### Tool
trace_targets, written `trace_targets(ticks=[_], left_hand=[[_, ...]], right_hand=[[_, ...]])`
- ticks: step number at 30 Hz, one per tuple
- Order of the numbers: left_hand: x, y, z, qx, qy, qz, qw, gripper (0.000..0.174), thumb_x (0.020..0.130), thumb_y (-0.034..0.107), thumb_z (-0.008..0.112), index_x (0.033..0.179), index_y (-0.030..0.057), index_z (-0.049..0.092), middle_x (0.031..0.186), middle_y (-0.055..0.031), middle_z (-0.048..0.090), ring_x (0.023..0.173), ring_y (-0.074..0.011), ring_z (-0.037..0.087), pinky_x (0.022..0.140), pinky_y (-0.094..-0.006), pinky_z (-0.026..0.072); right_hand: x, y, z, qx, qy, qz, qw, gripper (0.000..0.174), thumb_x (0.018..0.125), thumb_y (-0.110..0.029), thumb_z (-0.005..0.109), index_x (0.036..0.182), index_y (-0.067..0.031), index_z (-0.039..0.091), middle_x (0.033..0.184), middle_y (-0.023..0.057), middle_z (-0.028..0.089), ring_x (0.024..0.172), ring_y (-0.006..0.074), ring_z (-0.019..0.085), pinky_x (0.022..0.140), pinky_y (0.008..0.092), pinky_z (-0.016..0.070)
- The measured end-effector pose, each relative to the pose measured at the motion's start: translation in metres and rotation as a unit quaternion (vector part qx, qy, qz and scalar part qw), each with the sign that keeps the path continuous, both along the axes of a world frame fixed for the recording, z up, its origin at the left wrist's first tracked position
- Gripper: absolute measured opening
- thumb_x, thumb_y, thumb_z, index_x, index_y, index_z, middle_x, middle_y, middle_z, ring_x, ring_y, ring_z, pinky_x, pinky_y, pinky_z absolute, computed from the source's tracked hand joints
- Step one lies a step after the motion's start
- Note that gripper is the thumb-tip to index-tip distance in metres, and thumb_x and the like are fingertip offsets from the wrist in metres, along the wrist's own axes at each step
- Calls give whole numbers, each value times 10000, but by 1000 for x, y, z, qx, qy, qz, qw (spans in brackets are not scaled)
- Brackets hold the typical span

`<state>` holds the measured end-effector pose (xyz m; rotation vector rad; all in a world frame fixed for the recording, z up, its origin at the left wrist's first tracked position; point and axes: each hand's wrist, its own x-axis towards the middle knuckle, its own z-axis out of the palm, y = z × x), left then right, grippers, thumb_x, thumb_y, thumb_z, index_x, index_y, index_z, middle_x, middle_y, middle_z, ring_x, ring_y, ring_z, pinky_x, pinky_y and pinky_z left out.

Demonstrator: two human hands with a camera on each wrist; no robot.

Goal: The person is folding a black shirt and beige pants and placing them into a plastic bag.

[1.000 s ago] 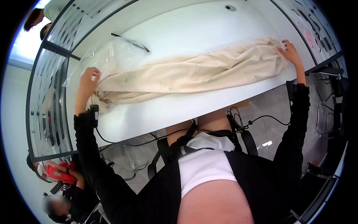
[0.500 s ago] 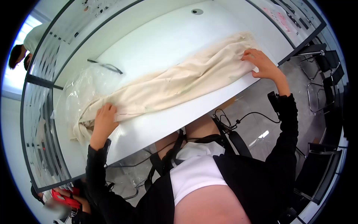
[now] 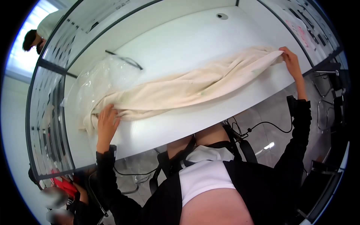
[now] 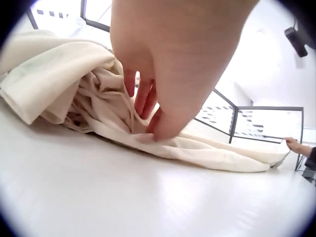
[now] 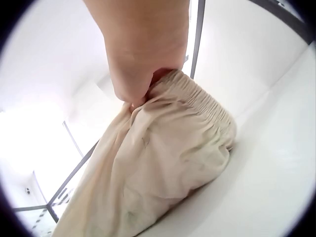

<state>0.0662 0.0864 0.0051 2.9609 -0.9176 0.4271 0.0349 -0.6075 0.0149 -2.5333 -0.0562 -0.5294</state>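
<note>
A long cream cloth (image 3: 180, 88) with a faint green leaf pattern lies in loose folds along the white table. My right hand (image 3: 293, 63) pinches its right end and lifts that edge. In the right wrist view, the gathered elastic edge (image 5: 207, 106) runs down from under this hand, and the cloth (image 5: 148, 163) hangs and slopes to the table. At the bunched left end, my left hand (image 3: 107, 125) rests its fingers on the cloth. The left wrist view shows that hand's thumb and fingers (image 4: 143, 96) apart, bent down onto the folds (image 4: 98, 94).
A crumpled clear plastic bag (image 3: 93, 80) with a dark strip (image 3: 125, 60) lies behind the cloth's left end. Low partitions (image 3: 52, 67) border the white table (image 3: 180, 122). Black cables (image 3: 262, 125) run from the wrists below the table edge. Other people are at the left.
My left hand has moved right and onto the cloth from its left end. My right hand, earlier loose over the right end, now grips the edge and has raised it.
</note>
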Motion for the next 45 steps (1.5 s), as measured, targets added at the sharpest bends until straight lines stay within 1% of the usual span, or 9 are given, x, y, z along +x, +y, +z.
trace_targets(ticks=[6,14,17,22,29,33,36,41,45], left_hand=[[-2,16,0,7,-105,71,992,294,688,71,627,946,36,490,1169,-105,460,1034,-279,458,852,-376,378],[-6,81,3,-156,-102,222,957,428,684,-19,585,1093,53,482,1078,-123,522,994,-299,503,844,-366,395],[-10,98,19,-253,-89,161,950,227,758,-45,525,977,12,544,975,-121,575,920,-254,559,795,-302,428],[-3,149,64,-440,-25,124,889,223,816,-4,478,1028,24,541,966,-58,566,903,-133,514,798,-250,403],[90,193,138,-245,189,108,945,185,859,94,460,987,-4,551,845,5,576,767,-88,504,693,-214,391],[129,173,159,-340,269,265,862,294,834,202,503,994,-39,559,822,-33,597,718,-96,525,646,-226,412],[184,210,126,-316,138,234,909,299,809,243,539,942,-22,574,790,-45,591,706,-111,529,629,-241,417],[198,175,95,112,-112,395,905,390,771,289,587,1044,32,479,947,-178,557,928,-343,513,772,-411,422],[147,122,95,-16,-164,160,973,234,780,134,576,980,36,504,993,-153,525,968,-317,489,782,-386,411]], right_hand=[[32,-5,10,47,-54,24,997,101,882,-121,474,949,-54,512,747,-20,499,673,47,440,614,172,359],[14,-13,51,93,211,145,962,89,852,-122,516,904,-56,486,805,-13,463,790,60,453,722,189,354],[8,-25,54,86,124,106,983,125,868,-160,514,951,-67,501,864,-26,495,830,60,467,753,202,360],[21,-31,70,55,-13,16,998,198,889,-210,498,1016,-61,523,929,-20,523,862,73,474,782,211,361],[133,-44,99,-101,73,116,985,195,892,-233,489,949,-47,501,830,-20,513,790,65,464,719,204,370],[194,-40,85,-208,56,71,974,171,859,-214,522,852,-44,503,688,24,500,625,108,436,572,264,364],[266,-70,38,-287,-25,12,958,181,838,-210,530,940,-64,500,705,107,536,646,208,516,565,342,399],[265,-35,-6,-427,-58,-130,893,285,813,-248,548,1050,-119,455,937,147,543,806,315,551,636,420,440],[211,-10,9,-328,-9,-48,944,287,798,-258,558,1037,-129,465,956,126,519,827,296,548,675,390,448]])
